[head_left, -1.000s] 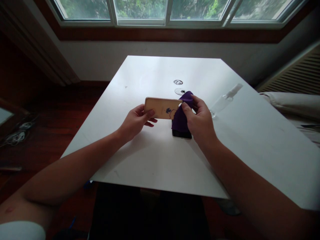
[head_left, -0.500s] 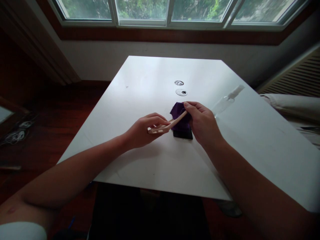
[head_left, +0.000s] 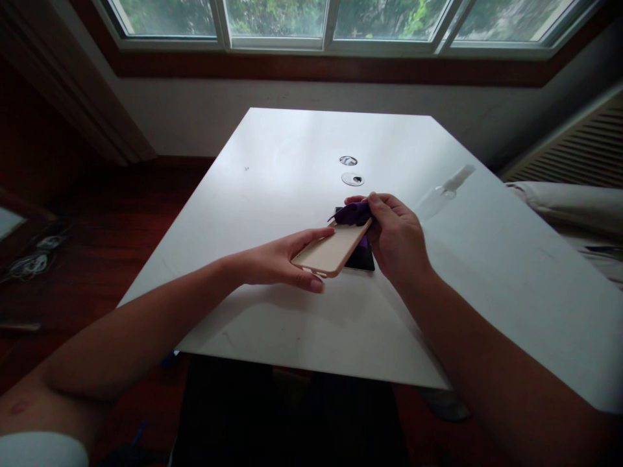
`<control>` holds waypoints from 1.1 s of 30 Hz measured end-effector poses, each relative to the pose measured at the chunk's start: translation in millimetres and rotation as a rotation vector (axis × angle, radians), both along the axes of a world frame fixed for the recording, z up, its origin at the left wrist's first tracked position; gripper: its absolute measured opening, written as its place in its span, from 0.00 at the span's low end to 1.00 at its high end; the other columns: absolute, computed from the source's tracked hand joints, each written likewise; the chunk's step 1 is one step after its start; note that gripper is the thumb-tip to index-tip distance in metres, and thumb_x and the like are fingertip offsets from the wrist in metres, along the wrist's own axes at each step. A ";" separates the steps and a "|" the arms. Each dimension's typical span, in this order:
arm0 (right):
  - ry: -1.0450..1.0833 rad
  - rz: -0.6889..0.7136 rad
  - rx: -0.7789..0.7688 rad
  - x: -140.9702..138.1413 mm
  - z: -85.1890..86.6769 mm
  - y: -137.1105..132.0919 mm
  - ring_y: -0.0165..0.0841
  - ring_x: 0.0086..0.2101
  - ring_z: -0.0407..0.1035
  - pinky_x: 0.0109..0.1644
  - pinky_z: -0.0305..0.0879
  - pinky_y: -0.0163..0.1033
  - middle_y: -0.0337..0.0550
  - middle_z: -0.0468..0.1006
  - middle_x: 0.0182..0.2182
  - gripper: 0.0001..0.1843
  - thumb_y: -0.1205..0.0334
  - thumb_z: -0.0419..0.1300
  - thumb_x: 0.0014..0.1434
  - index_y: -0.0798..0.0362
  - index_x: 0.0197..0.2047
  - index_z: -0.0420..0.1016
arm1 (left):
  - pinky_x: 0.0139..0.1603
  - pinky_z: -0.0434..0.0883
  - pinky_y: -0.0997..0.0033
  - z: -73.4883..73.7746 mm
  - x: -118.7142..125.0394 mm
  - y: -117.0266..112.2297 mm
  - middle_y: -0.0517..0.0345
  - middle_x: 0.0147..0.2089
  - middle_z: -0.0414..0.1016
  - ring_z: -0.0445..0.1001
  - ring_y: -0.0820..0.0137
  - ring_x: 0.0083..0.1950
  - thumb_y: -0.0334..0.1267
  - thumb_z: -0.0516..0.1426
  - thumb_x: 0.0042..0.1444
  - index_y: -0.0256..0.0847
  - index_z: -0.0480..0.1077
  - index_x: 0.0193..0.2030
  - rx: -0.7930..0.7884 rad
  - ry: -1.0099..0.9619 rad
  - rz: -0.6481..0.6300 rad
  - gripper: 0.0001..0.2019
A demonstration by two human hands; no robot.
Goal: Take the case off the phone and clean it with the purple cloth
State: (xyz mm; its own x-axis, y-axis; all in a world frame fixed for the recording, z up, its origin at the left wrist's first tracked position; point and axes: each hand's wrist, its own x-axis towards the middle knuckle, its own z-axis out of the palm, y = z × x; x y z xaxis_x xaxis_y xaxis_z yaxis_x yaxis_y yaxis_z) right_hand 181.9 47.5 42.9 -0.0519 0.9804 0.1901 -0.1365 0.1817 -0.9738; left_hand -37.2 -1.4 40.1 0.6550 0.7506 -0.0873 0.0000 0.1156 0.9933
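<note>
A beige phone case point(head_left: 329, 250) is held tilted above the table, its inside facing up. My left hand point(head_left: 282, 259) is closed around its left end, with the thumb at the near edge. My right hand point(head_left: 396, 233) pinches a bunched purple cloth point(head_left: 354, 213) against the far right end of the case. Beneath, a dark smartphone point(head_left: 363, 261) lies flat on the table, partly hidden by the case and my right hand.
A clear spray bottle point(head_left: 442, 192) lies on the white table point(head_left: 272, 162) to the right. Two round fittings, a far one point(head_left: 348, 161) and a nearer one point(head_left: 353, 179), are set in the tabletop. A window point(head_left: 277, 26) is beyond.
The case has turned from nearly edge-on to showing its broad inner face. My left hand has shifted its grip, and the cloth has moved up onto the case's far end.
</note>
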 end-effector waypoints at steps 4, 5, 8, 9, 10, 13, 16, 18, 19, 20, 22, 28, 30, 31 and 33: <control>0.009 0.040 0.027 -2.8 3.3 -3.3 0.36 0.41 0.77 0.46 0.76 0.43 0.42 0.81 0.42 0.18 0.42 0.62 0.63 0.49 0.40 0.76 | 0.59 0.72 0.62 -6.4 -0.7 2.1 0.43 0.70 0.62 0.67 0.55 0.67 0.50 0.69 0.53 0.44 0.65 0.68 -0.116 -0.216 0.003 0.38; 0.014 0.057 0.038 -3.3 4.1 -4.2 0.35 0.41 0.77 0.46 0.76 0.42 0.42 0.81 0.42 0.18 0.42 0.62 0.64 0.49 0.39 0.76 | 0.57 0.73 0.65 -8.4 1.1 2.7 0.43 0.67 0.66 0.71 0.59 0.63 0.49 0.68 0.55 0.42 0.67 0.65 -0.138 -0.216 0.064 0.33; -0.002 0.112 0.043 -4.4 4.4 -6.9 0.34 0.39 0.76 0.43 0.75 0.39 0.41 0.81 0.42 0.18 0.42 0.63 0.63 0.49 0.38 0.76 | 0.44 0.74 0.71 -13.8 8.0 5.2 0.48 0.52 0.75 0.77 0.69 0.45 0.46 0.68 0.56 0.39 0.67 0.54 -0.115 -0.148 0.300 0.24; -0.016 0.130 0.034 -4.7 3.7 -7.9 0.33 0.38 0.76 0.42 0.74 0.38 0.41 0.81 0.43 0.18 0.42 0.63 0.62 0.49 0.38 0.76 | 0.40 0.73 0.72 -15.2 9.8 6.1 0.50 0.49 0.76 0.77 0.70 0.42 0.46 0.69 0.54 0.40 0.65 0.51 -0.086 -0.118 0.368 0.24; -0.031 0.149 0.024 -5.1 2.8 -8.9 0.32 0.38 0.75 0.41 0.74 0.37 0.41 0.81 0.44 0.18 0.42 0.63 0.62 0.49 0.37 0.76 | 0.36 0.73 0.73 -16.3 11.3 6.9 0.51 0.46 0.76 0.77 0.70 0.39 0.46 0.69 0.54 0.41 0.63 0.51 -0.055 -0.086 0.423 0.25; -0.072 0.214 0.014 -6.9 -0.1 -12.6 0.32 0.40 0.75 0.42 0.73 0.36 0.41 0.81 0.46 0.17 0.43 0.63 0.63 0.50 0.37 0.76 | 0.32 0.72 0.73 -17.3 13.5 7.8 0.54 0.43 0.77 0.78 0.68 0.36 0.48 0.68 0.54 0.44 0.58 0.54 0.014 -0.034 0.479 0.29; -0.107 0.245 0.022 -9.5 -2.1 -16.1 0.32 0.43 0.75 0.48 0.72 0.37 0.41 0.81 0.46 0.16 0.45 0.64 0.63 0.49 0.36 0.76 | 0.34 0.74 0.70 -17.3 14.4 6.7 0.52 0.45 0.77 0.79 0.66 0.38 0.46 0.69 0.54 0.47 0.57 0.58 0.065 -0.061 0.398 0.31; -0.116 0.252 0.014 -11.0 -2.9 -17.6 0.33 0.44 0.75 0.49 0.73 0.37 0.41 0.81 0.46 0.16 0.45 0.64 0.63 0.49 0.36 0.76 | 0.37 0.75 0.70 -18.2 14.8 6.0 0.51 0.47 0.77 0.79 0.64 0.42 0.45 0.71 0.50 0.47 0.58 0.57 0.110 -0.066 0.347 0.33; -0.120 0.254 0.008 -11.5 -3.3 -18.0 0.33 0.44 0.75 0.49 0.73 0.38 0.41 0.81 0.46 0.16 0.44 0.63 0.63 0.49 0.37 0.77 | 0.39 0.74 0.70 -19.0 15.0 5.9 0.51 0.48 0.77 0.78 0.64 0.44 0.44 0.72 0.48 0.46 0.59 0.57 0.138 -0.051 0.340 0.34; -0.124 0.259 0.005 -11.9 -3.8 -18.2 0.34 0.44 0.75 0.49 0.73 0.38 0.41 0.81 0.46 0.16 0.43 0.63 0.63 0.48 0.38 0.77 | 0.40 0.73 0.70 -19.7 15.1 5.9 0.51 0.49 0.77 0.77 0.64 0.45 0.44 0.72 0.48 0.45 0.61 0.55 0.174 -0.019 0.349 0.33; -0.134 0.274 0.001 -12.5 -5.4 -18.0 0.34 0.44 0.75 0.49 0.73 0.39 0.42 0.81 0.44 0.17 0.43 0.63 0.63 0.49 0.39 0.78 | 0.40 0.71 0.72 -20.5 15.3 6.1 0.53 0.48 0.77 0.75 0.67 0.43 0.45 0.70 0.51 0.43 0.66 0.51 0.239 0.093 0.397 0.25; -0.198 0.155 0.077 -10.3 -12.2 -13.5 0.33 0.43 0.75 0.49 0.72 0.40 0.43 0.79 0.48 0.18 0.46 0.63 0.64 0.48 0.50 0.74 | 0.37 0.65 0.73 -19.8 16.0 8.3 0.57 0.37 0.75 0.69 0.70 0.38 0.48 0.59 0.63 0.39 0.71 0.40 0.293 0.255 0.524 0.13; -0.284 0.091 0.205 -8.0 -10.7 -13.7 0.35 0.48 0.74 0.53 0.72 0.43 0.45 0.76 0.53 0.17 0.49 0.64 0.63 0.48 0.51 0.71 | 0.37 0.65 0.73 -20.5 16.5 9.5 0.57 0.38 0.75 0.69 0.71 0.38 0.47 0.59 0.63 0.39 0.70 0.41 0.270 0.193 0.563 0.12; -0.351 0.067 0.283 -6.8 -8.8 -14.5 0.37 0.51 0.73 0.56 0.71 0.45 0.46 0.75 0.55 0.16 0.51 0.65 0.63 0.48 0.50 0.71 | 0.37 0.65 0.73 -21.0 16.7 10.1 0.57 0.38 0.74 0.69 0.71 0.37 0.47 0.58 0.64 0.39 0.69 0.42 0.248 0.165 0.581 0.12; -0.514 0.038 0.444 -4.8 -4.0 -17.5 0.41 0.56 0.70 0.61 0.67 0.49 0.48 0.73 0.57 0.14 0.56 0.67 0.60 0.49 0.46 0.71 | 0.35 0.64 0.74 -21.7 17.0 10.8 0.58 0.37 0.74 0.69 0.71 0.36 0.47 0.57 0.65 0.40 0.67 0.42 0.206 0.132 0.606 0.12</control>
